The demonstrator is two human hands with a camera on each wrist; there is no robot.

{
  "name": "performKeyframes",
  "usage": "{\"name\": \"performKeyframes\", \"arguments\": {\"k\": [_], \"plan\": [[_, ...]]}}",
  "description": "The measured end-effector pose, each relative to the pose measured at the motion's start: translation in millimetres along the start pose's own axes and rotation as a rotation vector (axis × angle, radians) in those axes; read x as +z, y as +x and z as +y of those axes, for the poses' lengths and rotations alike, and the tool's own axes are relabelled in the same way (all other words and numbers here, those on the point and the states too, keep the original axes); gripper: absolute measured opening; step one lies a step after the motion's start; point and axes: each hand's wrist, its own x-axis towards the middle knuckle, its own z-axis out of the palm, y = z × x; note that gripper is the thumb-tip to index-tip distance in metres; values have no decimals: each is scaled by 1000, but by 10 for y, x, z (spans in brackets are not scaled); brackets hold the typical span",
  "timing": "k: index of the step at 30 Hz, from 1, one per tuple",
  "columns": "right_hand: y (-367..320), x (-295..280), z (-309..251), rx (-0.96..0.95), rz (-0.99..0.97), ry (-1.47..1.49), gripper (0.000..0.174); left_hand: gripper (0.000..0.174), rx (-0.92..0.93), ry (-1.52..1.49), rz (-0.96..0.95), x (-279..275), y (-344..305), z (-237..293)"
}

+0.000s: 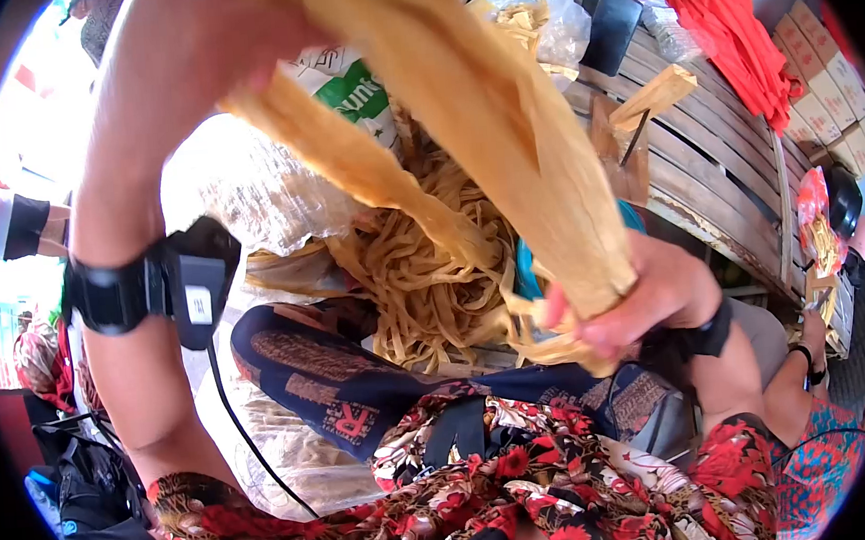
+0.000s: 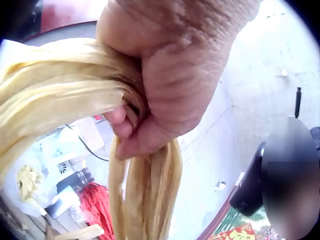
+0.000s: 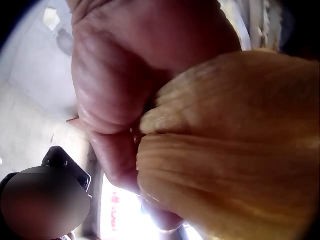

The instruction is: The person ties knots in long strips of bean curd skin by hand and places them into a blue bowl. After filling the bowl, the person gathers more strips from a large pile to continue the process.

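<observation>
A wide bundle of long, flat yellow-tan strips (image 1: 502,115) runs between my two hands in the head view. Up at the top left, my left hand (image 1: 207,50) grips one part of it. The left wrist view shows thumb and fingers curled round the folded strips (image 2: 60,85), with more strips (image 2: 150,195) hanging below. At right, low over the lap, my right hand (image 1: 660,294) holds the bundle's other end. In the right wrist view the fingers wrap its bunched end (image 3: 225,150). A loose pile of similar strips (image 1: 418,271) lies under the bundle, in front of the legs.
A white sack with green print (image 1: 355,95) stands behind the pile. Part of a teal rim (image 1: 525,263) shows beside the bundle. Rightward is a slatted wooden platform (image 1: 716,160) with a wood block (image 1: 653,97), red cloth (image 1: 727,29) and stacked boxes (image 1: 826,82). Another person's foot (image 1: 813,339) is at far right.
</observation>
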Motion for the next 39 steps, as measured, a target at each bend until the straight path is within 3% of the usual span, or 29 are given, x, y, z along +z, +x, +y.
{"name": "performKeyframes", "arguments": {"k": [2, 5, 7, 8, 9, 10, 11, 12, 13, 17, 19, 22, 23, 24, 28, 31, 34, 37, 39], "plan": [[-323, -77, -137, 27, 289, -196, 39, 40, -2, -21, -87, 165, -149, -78], [-963, -60, -195, -327, 930, -380, 42, 49, -245, 122, -244, 641, -286, -45], [-1338, 15, -330, -597, 1287, -455, 44, 45, 43, 45, -81, 1160, -253, -262], [-1455, 60, -474, -712, 1379, -499, 45, 45, 28, -10, -13, 1302, -228, -252], [-1526, 100, -666, -815, 1387, -558, 30, 44, 22, -67, 56, 1428, -181, -235], [-1598, 142, -856, -916, 1393, -621, 15, 51, -130, -194, 10, 1553, -185, -257], [-1714, 183, -1090, -922, 1286, -661, 6, 52, -124, -182, 74, 1699, -222, -294], [-1830, 223, -1327, -926, 1176, -694, 8, 51, -136, -272, 109, 1900, -261, -404], [-1946, 150, -1306, -928, 1223, -691, 7, 51, -150, -361, 137, 2105, -323, -538], [-2261, -156, -1098, -939, 1415, -667, 9, 39, -357, -175, -68, 2787, -602, -1038], [-2285, -303, -991, -941, 1476, -643, 13, 35, -495, -756, 97, 2647, -474, -1017], [-2344, -440, -767, -832, 1544, -820, 15, 14, -711, -459, 286, 1696, 46, -634], [-2558, -619, -569, -771, 1606, -765, 21, 17, -508, -617, 374, 1459, 160, -869], [-2855, -924, -377, -717, 1655, -716, 26, 21, -296, -538, 375, 1097, 290, -793], [-2646, -944, -226, -629, 1863, -706, 32, 20, 116, -279, 571, -13, 633, -185], [-2301, -751, -253, -633, 1957, -725, 26, 19, 212, -181, 729, -448, 675, 377], [-2289, -711, -175, -555, 1919, -834, 21, 19, 212, -176, 878, -684, 757, 722], [-2318, -805, 126, -600, 1877, -743, 26, 21, 116, -232, 960, -768, 884, 676], [-2273, -819, 267, -639, 1724, -803, 34, 22, 31, -322, 970, -655, 924, 428]]}}
